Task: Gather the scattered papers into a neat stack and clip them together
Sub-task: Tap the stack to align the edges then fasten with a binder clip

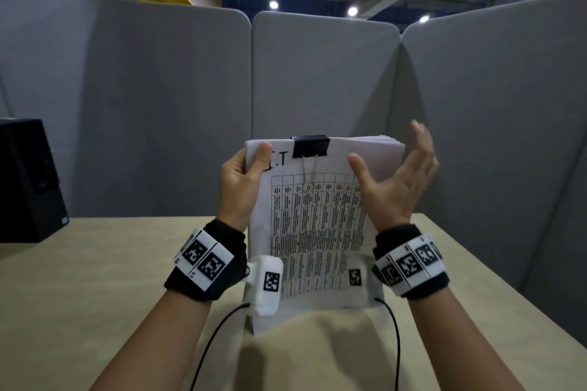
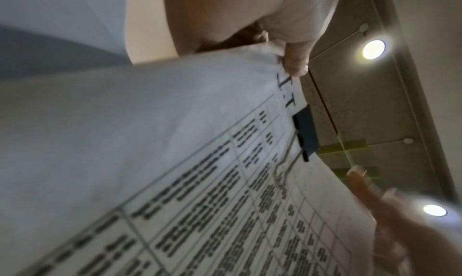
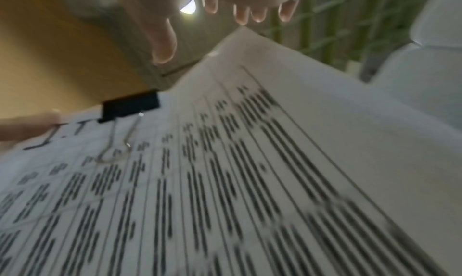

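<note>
A stack of white papers [image 1: 317,225] with a printed table stands upright above the table, its lower edge near the tabletop. A black binder clip [image 1: 309,146] bites the middle of the top edge, its wire handle folded down over the front sheet. My left hand [image 1: 244,174] pinches the stack's upper left corner, thumb on the front. My right hand [image 1: 394,174] hovers at the stack's right side with fingers spread, holding nothing. The left wrist view shows the stack [image 2: 175,161], the clip [image 2: 306,132] and my thumb [image 2: 296,63]. The right wrist view shows the papers [image 3: 250,181] and clip [image 3: 130,106].
A beige table [image 1: 95,279] runs under both arms. A black box [image 1: 28,181] stands at its far left edge. Grey partition panels [image 1: 324,73] wall in the back and both sides. Cables trail from my wrist bands.
</note>
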### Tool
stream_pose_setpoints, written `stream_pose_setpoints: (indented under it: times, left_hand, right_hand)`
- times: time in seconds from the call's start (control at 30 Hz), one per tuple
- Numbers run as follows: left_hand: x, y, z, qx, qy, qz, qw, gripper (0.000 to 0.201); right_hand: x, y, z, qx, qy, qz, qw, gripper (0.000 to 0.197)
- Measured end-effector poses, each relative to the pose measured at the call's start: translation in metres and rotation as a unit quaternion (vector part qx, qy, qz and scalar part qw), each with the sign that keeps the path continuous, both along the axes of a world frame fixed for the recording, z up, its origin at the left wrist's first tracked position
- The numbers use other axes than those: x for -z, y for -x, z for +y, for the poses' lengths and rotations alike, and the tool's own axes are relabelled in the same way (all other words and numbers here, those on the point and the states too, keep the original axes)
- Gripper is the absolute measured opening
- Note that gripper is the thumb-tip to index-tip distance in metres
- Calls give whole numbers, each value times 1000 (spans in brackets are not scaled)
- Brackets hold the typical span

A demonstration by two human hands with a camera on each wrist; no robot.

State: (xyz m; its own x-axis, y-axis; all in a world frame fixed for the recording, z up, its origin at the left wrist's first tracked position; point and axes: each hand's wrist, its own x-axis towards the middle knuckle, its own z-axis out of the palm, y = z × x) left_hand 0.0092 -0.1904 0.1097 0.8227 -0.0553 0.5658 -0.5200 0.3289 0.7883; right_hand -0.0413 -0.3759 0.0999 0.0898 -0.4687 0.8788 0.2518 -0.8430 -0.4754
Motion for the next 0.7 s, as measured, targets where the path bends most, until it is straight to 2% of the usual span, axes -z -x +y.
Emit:
stream_pose_setpoints:
  times: [0.03,0.1,0.13,0.17,0.27,0.4,0.47,0.5,0.6,0.7]
  left_hand:
    - [-1,0,-1,-7,8,-7,1000,25]
    - [-1,1,-5,-18,21,-21,999,37]
    - [-1,0,-6,-23,24,-25,999,48]
    - [0,-1,-8,-32,24,-25,999,56]
    - [-3,-10,-9,-68,34,-16,997,52]
    - [8,-15,-5,-60,-19,-5,998,51]
    - [28,-13,0,-55,-55,31,996,42]
    - [42,-11,3,-49,-65,58,995,46]
    - [80,-13,14,-28,-63,104,992,88]
    - [106,-22,19,17,-81,113,990,102]
  right_hand:
    - [8,-1,-4,-88,-79,56,991,102]
    - [15,-5,-12,-298,-209,108,925,123]
    - [16,-10,-17,-359,-247,119,892,126]
    - [15,-13,-22,-389,-261,131,874,123]
    - [11,-21,-29,-407,-273,158,857,97]
    - [22,-24,-30,-399,-312,163,847,94]
    - [39,-21,-26,-383,-318,192,846,107]
    - [51,-20,-23,-377,-320,213,843,116]
    - [83,-12,-14,-366,-315,273,832,127]
    - [100,-14,-14,-351,-302,306,832,146]
